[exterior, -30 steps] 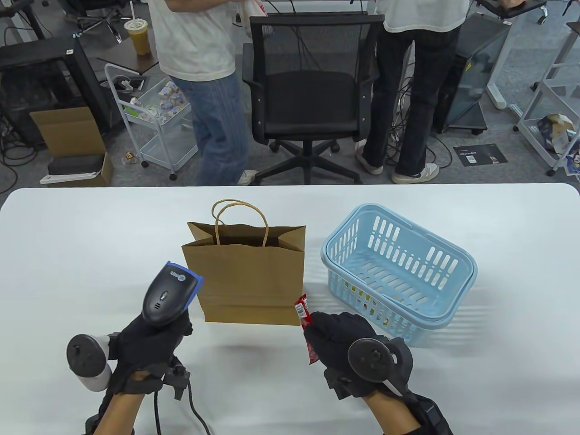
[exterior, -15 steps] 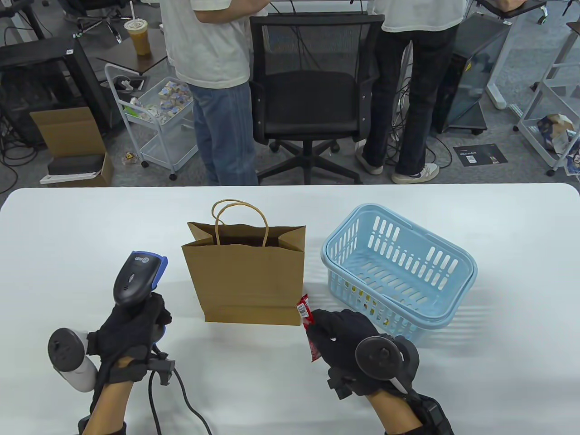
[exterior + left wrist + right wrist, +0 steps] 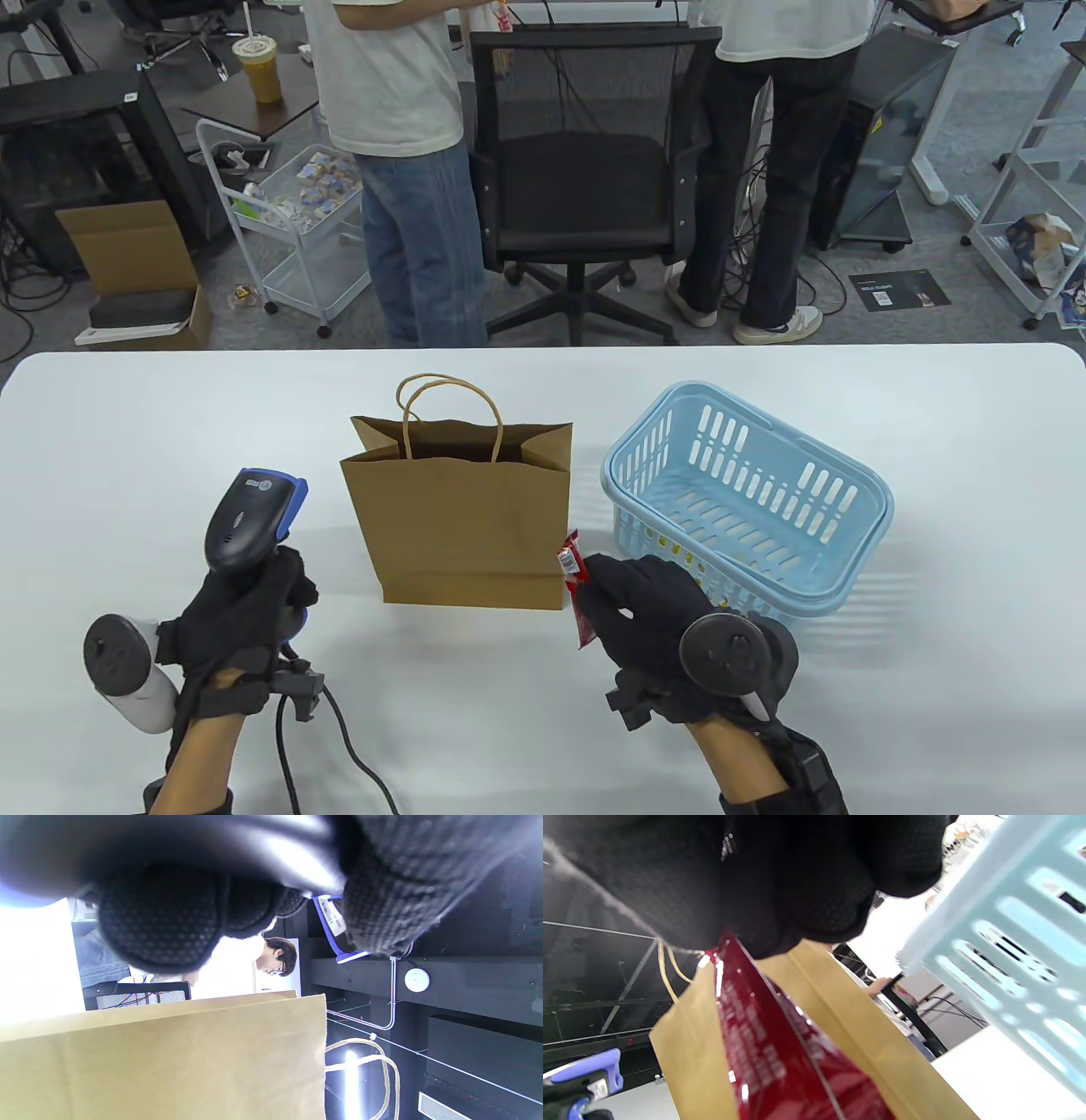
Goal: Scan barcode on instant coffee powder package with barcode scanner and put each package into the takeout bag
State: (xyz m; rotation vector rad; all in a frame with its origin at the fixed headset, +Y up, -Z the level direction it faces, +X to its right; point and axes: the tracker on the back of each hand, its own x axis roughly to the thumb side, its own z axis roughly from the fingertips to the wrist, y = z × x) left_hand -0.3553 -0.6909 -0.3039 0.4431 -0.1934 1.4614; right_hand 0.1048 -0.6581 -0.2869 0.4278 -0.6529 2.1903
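Note:
My left hand (image 3: 242, 615) grips the handle of a dark grey barcode scanner (image 3: 248, 518) with a blue front rim, held upright left of the brown paper takeout bag (image 3: 462, 518). The bag stands open at the table's middle. My right hand (image 3: 632, 611) pinches a red instant coffee packet (image 3: 575, 586) near the bag's lower right corner. The packet's white barcode label faces up and left. In the right wrist view the red packet (image 3: 780, 1052) hangs from my fingers in front of the bag (image 3: 687, 1065). The left wrist view shows the bag (image 3: 169, 1060) and the scanner's blue rim (image 3: 335, 929).
A light blue plastic basket (image 3: 747, 501) sits right of the bag, with small packets lying on its floor behind the slots. The scanner cable (image 3: 339, 747) trails off the front edge. Two people and a black office chair (image 3: 585, 170) stand beyond the table's far edge.
My left hand has pulled the scanner left and lower, away from the bag. My right hand has moved the red packet slightly up and right, close to the bag's corner.

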